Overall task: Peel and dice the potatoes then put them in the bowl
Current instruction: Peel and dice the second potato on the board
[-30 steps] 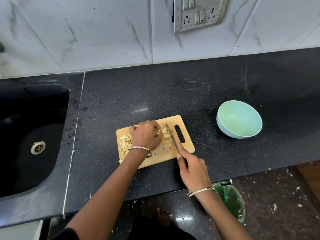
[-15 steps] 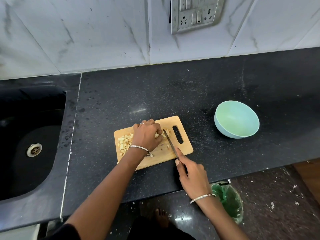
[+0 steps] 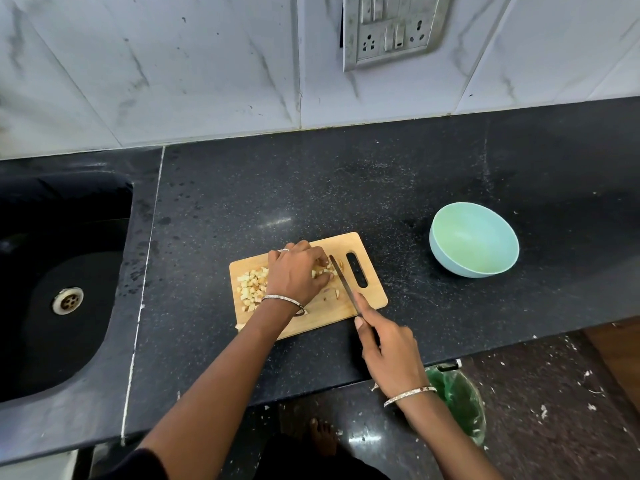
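A small wooden cutting board (image 3: 372, 295) lies on the black counter. A heap of diced potato (image 3: 251, 288) sits at its left end. My left hand (image 3: 296, 273) curls over potato pieces (image 3: 323, 270) in the board's middle and holds them down. My right hand (image 3: 388, 344) grips the knife (image 3: 343, 282) by its handle, forefinger stretched along the spine. The blade lies right beside my left fingertips. A pale blue-green bowl (image 3: 473, 240) stands to the right of the board with nothing in it.
A black sink (image 3: 52, 282) with a metal drain fills the left. The tiled wall with a switch plate (image 3: 389, 27) rises behind. A green-lined bin (image 3: 462, 407) stands on the floor under the counter's front edge. Peel scraps litter the floor.
The knife has shifted a little along the potato under my left fingers. My left hand keeps its hold. The camera has drifted slightly.
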### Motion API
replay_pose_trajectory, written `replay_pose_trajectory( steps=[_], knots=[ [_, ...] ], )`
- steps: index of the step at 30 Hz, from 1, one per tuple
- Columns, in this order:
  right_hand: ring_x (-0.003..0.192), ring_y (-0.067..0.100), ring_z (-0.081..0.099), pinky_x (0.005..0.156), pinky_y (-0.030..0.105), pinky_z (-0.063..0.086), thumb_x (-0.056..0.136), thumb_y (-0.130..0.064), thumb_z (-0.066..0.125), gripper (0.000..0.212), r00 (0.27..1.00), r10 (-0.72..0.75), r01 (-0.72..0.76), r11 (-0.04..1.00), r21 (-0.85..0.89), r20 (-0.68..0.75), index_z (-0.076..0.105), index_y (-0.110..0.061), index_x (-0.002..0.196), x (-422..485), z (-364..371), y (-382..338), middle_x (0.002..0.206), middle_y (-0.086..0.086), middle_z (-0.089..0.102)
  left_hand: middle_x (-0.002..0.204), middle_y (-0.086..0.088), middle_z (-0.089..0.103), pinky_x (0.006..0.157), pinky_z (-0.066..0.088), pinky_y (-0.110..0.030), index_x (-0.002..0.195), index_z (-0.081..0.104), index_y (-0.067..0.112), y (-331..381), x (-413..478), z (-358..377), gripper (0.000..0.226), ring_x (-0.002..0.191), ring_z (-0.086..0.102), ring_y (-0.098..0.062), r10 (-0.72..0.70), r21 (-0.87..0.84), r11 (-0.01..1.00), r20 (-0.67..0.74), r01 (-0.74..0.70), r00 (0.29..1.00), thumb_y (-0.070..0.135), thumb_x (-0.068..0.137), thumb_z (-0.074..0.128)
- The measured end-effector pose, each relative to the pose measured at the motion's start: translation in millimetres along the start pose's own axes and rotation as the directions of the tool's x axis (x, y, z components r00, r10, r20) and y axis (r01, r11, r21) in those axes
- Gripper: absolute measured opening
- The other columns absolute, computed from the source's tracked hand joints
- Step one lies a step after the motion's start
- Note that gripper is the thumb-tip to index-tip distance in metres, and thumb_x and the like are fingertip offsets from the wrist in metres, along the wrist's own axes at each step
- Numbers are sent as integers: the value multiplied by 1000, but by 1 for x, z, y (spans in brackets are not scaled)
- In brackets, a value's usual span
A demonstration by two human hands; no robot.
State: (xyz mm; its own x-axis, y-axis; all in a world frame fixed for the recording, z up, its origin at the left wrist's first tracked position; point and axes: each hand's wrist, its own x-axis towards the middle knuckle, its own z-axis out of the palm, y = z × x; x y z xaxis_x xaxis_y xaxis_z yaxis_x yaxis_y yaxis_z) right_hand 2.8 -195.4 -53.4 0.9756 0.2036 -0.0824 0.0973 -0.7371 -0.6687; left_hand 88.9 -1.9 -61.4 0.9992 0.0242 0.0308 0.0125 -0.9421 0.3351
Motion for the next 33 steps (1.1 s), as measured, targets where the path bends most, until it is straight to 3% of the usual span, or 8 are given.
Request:
replay_pose_trajectory(
  steps=[1, 7, 12, 15, 19, 26, 33],
  knots=[
    [45, 16, 45, 68, 35, 54, 103, -29, 44, 54, 1000, 3, -3, 1000, -9, 7, 28, -59, 145, -1, 1, 0, 56, 4, 58, 96, 12, 59, 83, 35, -38, 93, 63, 35, 0, 0, 0, 20, 97, 53, -16, -6, -12, 1000, 1, 6, 1000, 49, 79, 66],
    [47, 17, 47, 65, 43, 49, 102, -29, 44, 56, 999, 32, -31, 996, -79, 9, 26, -58, 146, -3, 1, -3, 47, -1, 43, 95, 12, 55, 81, 28, -35, 85, 61, 32, 0, -6, -2, 11, 95, 52, -15, -38, 19, 999, -11, 38, 999, 41, 80, 60],
    [46, 14, 45, 62, 42, 49, 103, -28, 44, 56, 1000, 18, -17, 993, -119, 9, 24, -56, 147, -5, -1, -6, 45, -3, 38, 93, 12, 55, 82, 30, -37, 78, 57, 32, -3, -12, -4, 11, 93, 51, -15, -88, 36, 995, -32, 89, 996, 43, 75, 57],
    [46, 13, 44, 64, 42, 49, 102, -28, 45, 57, 1000, 14, -13, 993, -119, 6, 24, -56, 147, -5, -1, -6, 46, -4, 37, 99, 12, 56, 83, 32, -38, 94, 57, 33, -2, -11, -7, 23, 98, 51, -16, -80, 32, 996, -39, 82, 996, 46, 74, 57],
    [44, 13, 43, 65, 41, 50, 102, -28, 46, 56, 1000, 3, -3, 994, -107, -8, 27, -55, 147, -5, 0, -5, 44, -4, 36, 112, 12, 56, 85, 31, -39, 120, 58, 41, 0, -6, -7, 38, 109, 48, -18, 19, 59, 998, 53, -22, 998, 46, 82, 59],
    [42, 13, 39, 57, 38, 47, 102, -27, 46, 54, 999, -31, 28, 994, -106, -25, 30, -51, 148, -9, 1, -3, 43, -5, 31, 98, 13, 60, 80, 30, -36, 92, 66, 36, -8, -12, -7, 10, 99, 52, -15, -25, 46, 999, -30, 26, 999, 42, 86, 62],
    [40, 11, 37, 53, 35, 46, 102, -28, 46, 55, 997, -71, 67, 994, -88, -44, 28, -55, 146, -8, 4, 3, 44, -5, 35, 83, 12, 68, 78, 17, -29, 87, 68, 29, -25, -23, -11, 2, 94, 56, -14, -96, -39, 995, -66, 94, 993, 27, 86, 69]
  ],
)
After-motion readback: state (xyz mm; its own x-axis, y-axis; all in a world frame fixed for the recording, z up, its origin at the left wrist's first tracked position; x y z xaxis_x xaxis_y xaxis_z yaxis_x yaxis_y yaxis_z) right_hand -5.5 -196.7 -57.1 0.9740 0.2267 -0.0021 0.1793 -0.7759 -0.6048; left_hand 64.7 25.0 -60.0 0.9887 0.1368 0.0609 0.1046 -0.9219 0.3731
